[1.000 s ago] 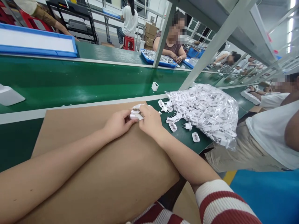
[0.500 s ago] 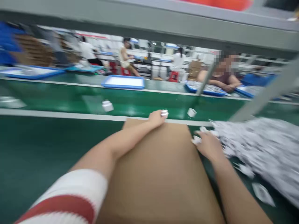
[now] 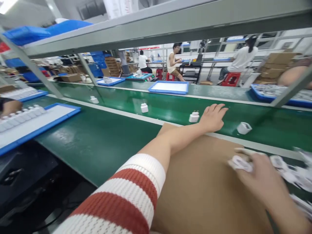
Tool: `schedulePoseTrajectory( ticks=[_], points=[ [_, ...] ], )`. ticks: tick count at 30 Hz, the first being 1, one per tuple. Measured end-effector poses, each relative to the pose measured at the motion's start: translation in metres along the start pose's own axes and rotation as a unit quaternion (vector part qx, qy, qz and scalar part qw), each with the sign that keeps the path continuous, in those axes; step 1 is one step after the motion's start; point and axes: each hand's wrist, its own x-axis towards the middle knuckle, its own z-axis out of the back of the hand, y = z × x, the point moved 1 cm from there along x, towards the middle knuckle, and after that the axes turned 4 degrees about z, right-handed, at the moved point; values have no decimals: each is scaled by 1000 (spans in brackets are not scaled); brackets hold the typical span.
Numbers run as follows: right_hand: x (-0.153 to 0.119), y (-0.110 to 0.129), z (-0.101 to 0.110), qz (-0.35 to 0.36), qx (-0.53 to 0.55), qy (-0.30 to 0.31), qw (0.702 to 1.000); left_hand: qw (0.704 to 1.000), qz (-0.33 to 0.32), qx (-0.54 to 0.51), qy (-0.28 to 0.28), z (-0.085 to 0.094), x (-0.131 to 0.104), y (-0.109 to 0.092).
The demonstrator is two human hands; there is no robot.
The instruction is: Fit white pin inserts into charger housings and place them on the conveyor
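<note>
My left hand (image 3: 212,117) reaches across the green belt (image 3: 168,105) with its fingers spread and nothing in them. Just left of it a white plug charger (image 3: 194,117) stands with its pins up. Another white charger (image 3: 244,128) lies tilted on the belt to the right of the hand, its ports showing. Over the right side of a brown cardboard box (image 3: 195,185), my right hand (image 3: 264,177) is closed around a small coiled white cable (image 3: 241,163); motion blurs it somewhat. The box's far edge reaches the pale rail of the belt.
More chargers (image 3: 144,107) stand along the belt to the left. White coiled cables (image 3: 292,172) lie at the right. A blue-rimmed tray (image 3: 65,109) holds rows of chargers by another person's arm (image 3: 11,107). A grey shelf beam (image 3: 156,35) crosses overhead.
My left hand held a white charger and has let go; a charger now stands beside it on the belt. My right hand has moved from the cable pile to over the box. The view has turned left.
</note>
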Motion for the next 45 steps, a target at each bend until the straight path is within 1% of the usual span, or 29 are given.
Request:
schedulePoseTrajectory(
  ticks=[2,3,6,8,10,12,13,15,16,17,18,20,21,22,23,25,27,29,31,32,34,36,37,39,40,42,45],
  points=[
    [-3,22,-3,22,52,4,998,997,-63,-7,33,0,12,-19],
    [-4,33,-2,15,73,6,997,995,-83,-15,53,0,19,-28],
    [-1,58,4,7,118,45,992,986,-114,-47,112,-4,43,-47],
    [7,65,9,13,116,68,991,978,-135,-68,140,-13,63,-54],
    [13,67,13,23,71,81,994,971,-143,-78,176,-25,80,-58],
    [17,67,15,22,63,94,993,962,-162,-88,202,-35,91,-62],
    [18,66,15,16,78,93,993,959,-169,-91,210,-38,93,-64],
    [20,62,13,-6,146,65,987,957,-171,-94,215,-40,94,-65],
    [22,59,12,-29,198,41,979,959,-166,-94,211,-38,93,-64],
    [24,56,11,-60,257,17,964,961,-158,-94,205,-35,91,-63],
    [26,52,11,-96,319,-3,943,965,-148,-96,195,-31,88,-60],
    [31,46,11,-161,428,-26,889,970,-136,-105,173,-19,80,-53],
    [34,45,12,-181,466,-34,865,971,-135,-111,163,-12,73,-48],
    [36,44,13,-188,494,-41,848,971,-136,-117,155,-5,65,-42],
    [38,44,15,-187,512,-46,837,971,-138,-124,149,3,55,-36],
    [40,45,17,-178,527,-58,829,970,-140,-136,144,16,31,-24],
    [40,46,16,-177,520,-69,833,969,-132,-148,150,26,0,-13],
    [38,45,14,-175,491,-90,849,965,-122,-161,166,30,-31,-5],
    [35,45,11,-162,449,-104,872,959,-98,-198,179,29,-59,-1],
    [33,45,10,-151,431,-104,883,951,-79,-232,189,26,-70,1],
    [30,48,9,-124,400,-96,903,922,-27,-321,215,17,-85,3],
    [26,55,10,-85,343,-83,932,886,14,-395,241,8,-94,4],
    [24,59,11,-57,292,-77,952,874,24,-417,247,4,-96,5],
    [20,67,12,2,173,-60,983,867,23,-434,242,-1,-97,7],
    [19,70,12,27,121,-52,991,866,16,-438,240,-3,-97,7],
    [18,76,12,55,49,-40,997,862,2,-449,235,-5,-97,9],
    [18,79,11,68,-3,-19,998,858,-3,-459,232,-7,-98,9]
  ],
)
